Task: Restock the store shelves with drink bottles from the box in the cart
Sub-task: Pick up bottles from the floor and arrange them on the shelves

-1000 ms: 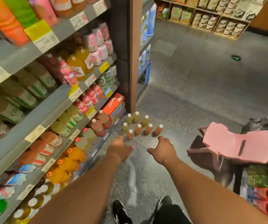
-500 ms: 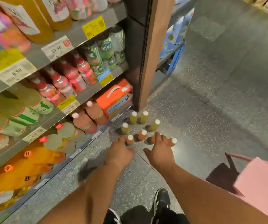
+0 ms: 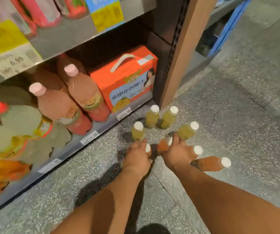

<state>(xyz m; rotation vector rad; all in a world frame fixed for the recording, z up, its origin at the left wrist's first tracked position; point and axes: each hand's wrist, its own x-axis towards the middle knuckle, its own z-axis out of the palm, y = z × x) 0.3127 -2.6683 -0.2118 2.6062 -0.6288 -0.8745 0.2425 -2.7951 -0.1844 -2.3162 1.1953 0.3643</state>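
Observation:
Several small white-capped drink bottles stand on the floor by the bottom shelf (image 3: pixel 91 137). The green bottles (image 3: pixel 152 118) are at the back and the orange ones nearer me. My left hand (image 3: pixel 136 157) curls round one orange bottle (image 3: pixel 148 148), of which only the cap shows. My right hand (image 3: pixel 178 153) wraps around orange bottles, with one cap (image 3: pixel 198 149) at its right side and another orange bottle (image 3: pixel 163 145) by its fingertips. One more orange bottle (image 3: pixel 210 164) stands free just right of my right wrist.
The bottom shelf holds large pink-capped bottles (image 3: pixel 85 95), pale bottles (image 3: pixel 22 125) and an orange carton with a handle (image 3: pixel 125 81). A wooden shelf end post (image 3: pixel 183 53) rises behind the green bottles. Speckled grey floor (image 3: pixel 237 115) stretches to the right.
The view has dropped lower and closer to the bottles. Both hands have reached forward from above the floor and closed around the orange bottles. The pink stool has left the view.

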